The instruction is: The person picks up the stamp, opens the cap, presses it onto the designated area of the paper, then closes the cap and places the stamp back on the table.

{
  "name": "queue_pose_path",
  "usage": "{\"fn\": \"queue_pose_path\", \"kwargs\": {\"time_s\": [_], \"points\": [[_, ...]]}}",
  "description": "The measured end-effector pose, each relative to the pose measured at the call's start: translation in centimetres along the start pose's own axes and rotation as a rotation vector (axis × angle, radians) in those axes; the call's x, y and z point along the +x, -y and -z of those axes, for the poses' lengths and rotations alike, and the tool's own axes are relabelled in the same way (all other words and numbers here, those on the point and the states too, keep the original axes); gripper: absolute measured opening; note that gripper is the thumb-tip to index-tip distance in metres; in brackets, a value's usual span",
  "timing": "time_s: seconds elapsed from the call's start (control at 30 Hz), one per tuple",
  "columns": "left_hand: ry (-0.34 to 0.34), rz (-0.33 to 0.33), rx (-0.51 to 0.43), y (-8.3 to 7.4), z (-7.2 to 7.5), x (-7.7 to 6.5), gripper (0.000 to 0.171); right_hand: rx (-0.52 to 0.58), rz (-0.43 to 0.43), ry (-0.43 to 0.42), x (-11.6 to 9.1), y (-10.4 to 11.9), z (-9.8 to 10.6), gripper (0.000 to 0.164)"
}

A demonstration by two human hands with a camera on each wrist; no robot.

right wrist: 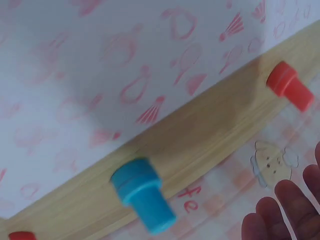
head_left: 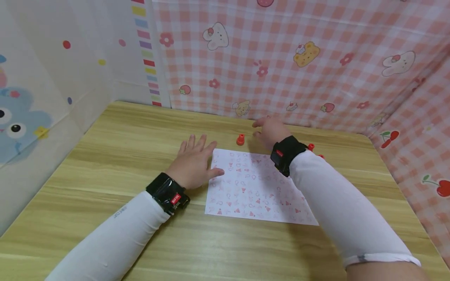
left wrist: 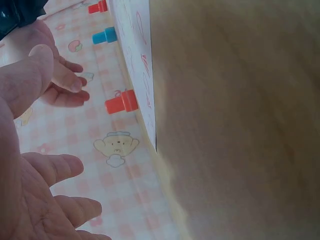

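Observation:
A white sheet of paper lies on the table, printed in red with small shuttlecocks, rackets and other shapes. At its left edge is my left hand, fingers spread and thumb overlapping the paper, holding nothing. Beyond the paper's far edge hovers my right hand, its fingers loosely extended and nothing in them. Just left of that hand stands a red stamp-like piece, with a wide base and narrower top. A blue piece of the same shape shows in the right wrist view; the right hand hides it in the head view.
More red pieces stand behind the right forearm, partly covered by it. The wood-grain table ends at a pink checked cloth at the back. A white printed curtain hangs on the left.

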State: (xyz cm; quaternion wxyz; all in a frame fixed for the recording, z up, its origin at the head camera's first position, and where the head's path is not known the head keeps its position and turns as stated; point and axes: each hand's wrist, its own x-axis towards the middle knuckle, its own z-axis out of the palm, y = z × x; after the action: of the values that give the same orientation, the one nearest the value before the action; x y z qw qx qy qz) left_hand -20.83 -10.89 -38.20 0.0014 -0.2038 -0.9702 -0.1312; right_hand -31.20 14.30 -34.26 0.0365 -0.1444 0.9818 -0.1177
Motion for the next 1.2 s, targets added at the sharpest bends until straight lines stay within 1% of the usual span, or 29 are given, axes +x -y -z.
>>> {"fn": "queue_pose_path", "kwargs": {"time_s": [0.23, 0.4, 0.47, 0.6, 0.9, 1.2], "points": [[-0.002, 0.004, 0.024, 0.0, 0.0, -0.1, 0.088, -0.041, 0.026, 0.028, 1.0, 1.6, -1.6, 0.034], [0.003, 0.0, 0.041, -0.1, 0.2, -0.2, 0.09, -0.018, 0.014, 0.085, 1.5, 2.5, -2.3, 0.035], [0.007, -0.002, 0.049, -0.1, 0.3, -0.2, 0.091, -0.027, 0.008, 0.104, 1.7, 2.7, -2.5, 0.035], [0.009, -0.004, 0.052, -0.2, 0.5, -0.2, 0.092, -0.049, 0.001, 0.105, 2.0, 3.0, -2.9, 0.034], [-0.023, -0.007, 0.079, -0.2, 0.4, -0.2, 0.09, -0.079, -0.007, 0.078, 2.1, 3.3, -3.4, 0.039], [-0.03, -0.008, 0.08, -0.1, 0.4, -0.2, 0.09, -0.045, -0.03, 0.089, 1.8, 3.4, -3.3, 0.036]]}}
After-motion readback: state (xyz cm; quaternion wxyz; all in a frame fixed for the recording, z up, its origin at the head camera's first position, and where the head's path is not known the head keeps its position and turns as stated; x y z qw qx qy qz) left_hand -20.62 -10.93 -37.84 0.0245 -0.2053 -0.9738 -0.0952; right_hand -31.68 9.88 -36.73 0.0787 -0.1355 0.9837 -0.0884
